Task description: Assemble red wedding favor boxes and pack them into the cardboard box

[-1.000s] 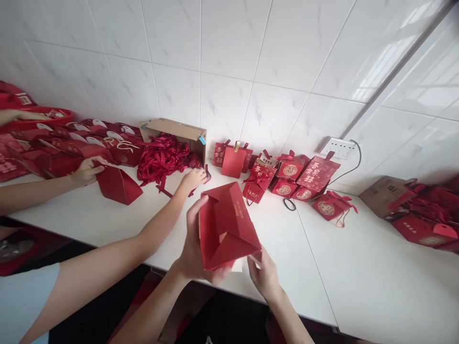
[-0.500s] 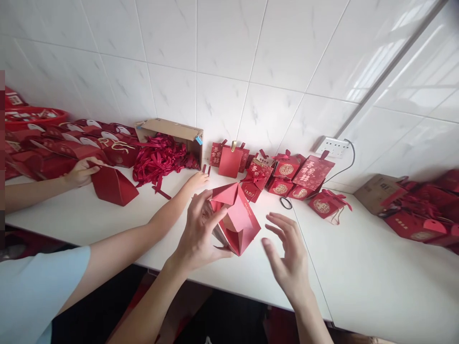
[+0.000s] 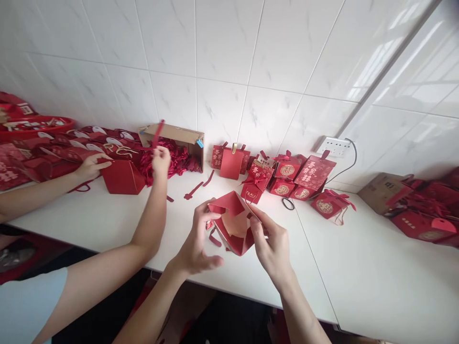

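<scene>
A red paper gift box (image 3: 234, 224) stands open above the table in front of me, its pale inside showing. The fingers of my left hand (image 3: 199, 239) hook over its left rim, with the thumb spread away from the wall. On the opposite side my right hand (image 3: 271, 242) pinches the right flap between thumb and fingers. Under the box lies a short dark red ribbon (image 3: 215, 238), partly covered. Two more ribbon pieces (image 3: 193, 190) rest on the table behind it.
A co-worker's hands (image 3: 161, 161) at the left hold up a ribbon and a red box (image 3: 122, 177). Behind are a cardboard carton (image 3: 172, 130) of ribbons and finished gift boxes (image 3: 287, 169). A black ring (image 3: 288, 204) lies on the white table (image 3: 376, 267); more boxes (image 3: 423, 217) stand right.
My right hand has moved left onto the box and closed on its flap. The box has opened wider; my left thumb has come off it. The co-worker's hand has lifted a ribbon.
</scene>
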The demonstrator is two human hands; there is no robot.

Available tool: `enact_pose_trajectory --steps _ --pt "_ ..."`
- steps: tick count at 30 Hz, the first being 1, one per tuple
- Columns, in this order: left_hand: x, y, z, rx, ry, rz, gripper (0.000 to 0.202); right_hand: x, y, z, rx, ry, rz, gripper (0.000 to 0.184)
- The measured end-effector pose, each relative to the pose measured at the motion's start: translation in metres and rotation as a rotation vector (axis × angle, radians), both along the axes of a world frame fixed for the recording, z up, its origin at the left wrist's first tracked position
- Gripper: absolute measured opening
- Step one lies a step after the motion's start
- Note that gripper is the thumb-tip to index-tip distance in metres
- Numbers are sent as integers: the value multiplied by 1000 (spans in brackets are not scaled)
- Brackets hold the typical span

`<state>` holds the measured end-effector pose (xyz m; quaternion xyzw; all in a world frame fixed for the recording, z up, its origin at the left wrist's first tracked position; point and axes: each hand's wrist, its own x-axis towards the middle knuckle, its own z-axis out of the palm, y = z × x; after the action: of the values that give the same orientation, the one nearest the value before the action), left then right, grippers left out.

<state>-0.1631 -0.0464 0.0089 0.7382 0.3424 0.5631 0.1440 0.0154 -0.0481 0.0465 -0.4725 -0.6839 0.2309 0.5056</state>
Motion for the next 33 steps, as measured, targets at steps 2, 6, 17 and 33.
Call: enact_pose_trajectory --steps 2,6,17,33 --pt "7 -3 7 -157 -123 31 35 -3 1 1 10 63 -59 37" --pt "17 -4 24 -196 -151 284 15 -10 3 -2 113 116 -153 43" --pt "3 5 40 -192 -283 446 17 -7 15 -21 337 74 -58 29" --pt "20 4 22 4 617 631 17 -1 11 -14 233 -15 -200 19"
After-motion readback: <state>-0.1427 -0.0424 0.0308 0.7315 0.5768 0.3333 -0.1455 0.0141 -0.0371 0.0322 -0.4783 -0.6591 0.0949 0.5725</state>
